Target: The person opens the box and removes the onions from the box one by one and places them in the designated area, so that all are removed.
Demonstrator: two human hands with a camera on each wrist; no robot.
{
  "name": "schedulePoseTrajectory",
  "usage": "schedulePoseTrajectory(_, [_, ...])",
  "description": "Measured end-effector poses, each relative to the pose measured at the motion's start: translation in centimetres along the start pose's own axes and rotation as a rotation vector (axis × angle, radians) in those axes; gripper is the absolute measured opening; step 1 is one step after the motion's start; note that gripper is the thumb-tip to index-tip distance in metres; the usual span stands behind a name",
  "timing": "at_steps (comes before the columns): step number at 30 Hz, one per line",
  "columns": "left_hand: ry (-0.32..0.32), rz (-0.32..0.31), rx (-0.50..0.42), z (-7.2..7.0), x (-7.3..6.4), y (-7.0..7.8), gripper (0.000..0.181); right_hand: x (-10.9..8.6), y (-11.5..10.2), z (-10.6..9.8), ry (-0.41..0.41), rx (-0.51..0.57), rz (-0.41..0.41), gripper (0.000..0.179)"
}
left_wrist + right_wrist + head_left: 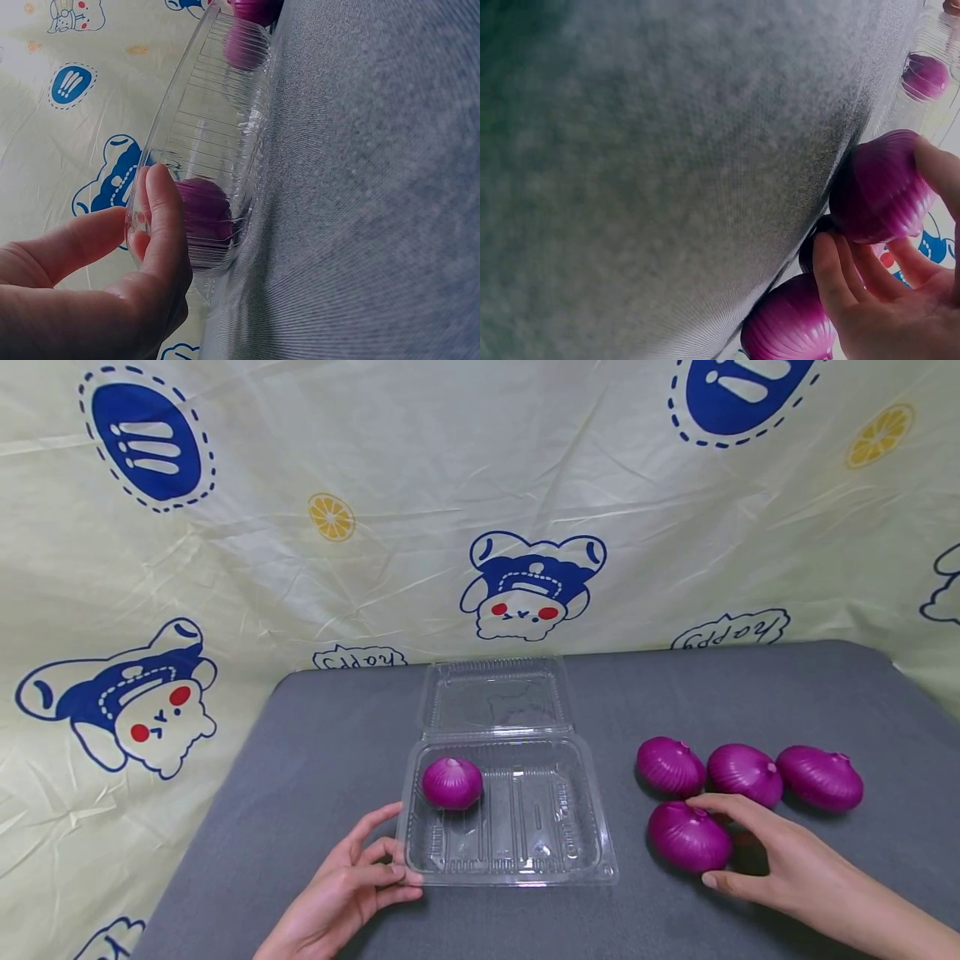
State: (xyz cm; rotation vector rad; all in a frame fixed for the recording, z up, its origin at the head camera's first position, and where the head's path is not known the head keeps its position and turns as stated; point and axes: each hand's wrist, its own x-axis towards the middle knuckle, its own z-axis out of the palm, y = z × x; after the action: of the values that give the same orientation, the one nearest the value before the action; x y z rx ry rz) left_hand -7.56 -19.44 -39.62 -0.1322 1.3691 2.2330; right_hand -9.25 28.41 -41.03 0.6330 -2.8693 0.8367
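My left hand [341,881] pinches the rim of a clear plastic clamshell box [517,878] at its front left corner. In the left wrist view, thumb and fingers [166,217] lie on either side of that rim. Inside the box's back left part sits one red onion [452,783]. To the right of the box, my right hand [787,856] holds another red onion [688,837], thumb at its near side and fingertips at its far side. The right wrist view has this onion [881,187] low at the grey cloth, between thumb and fingers.
Three more red onions lie in a row just behind the right hand: left [670,766], middle [742,772] and right [821,778]. The box's lid [497,697] lies folded back toward the printed curtain [405,585]. Grey cloth [330,743] covers the table.
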Motion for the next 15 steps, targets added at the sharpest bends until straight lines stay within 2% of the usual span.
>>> schedulePoseTrajectory(10, [0.021, -0.011, -0.014, 0.01, 0.07, -0.02, 0.076, 0.05, 0.08, -0.44, -0.01, -0.046, 0.006, 0.079])
schedulePoseTrajectory(15, [0.027, -0.012, -0.022, 0.05, 0.08, -0.04, 0.076, 0.0, 0.22, -0.59, 0.009, -0.044, -0.051, 0.082])
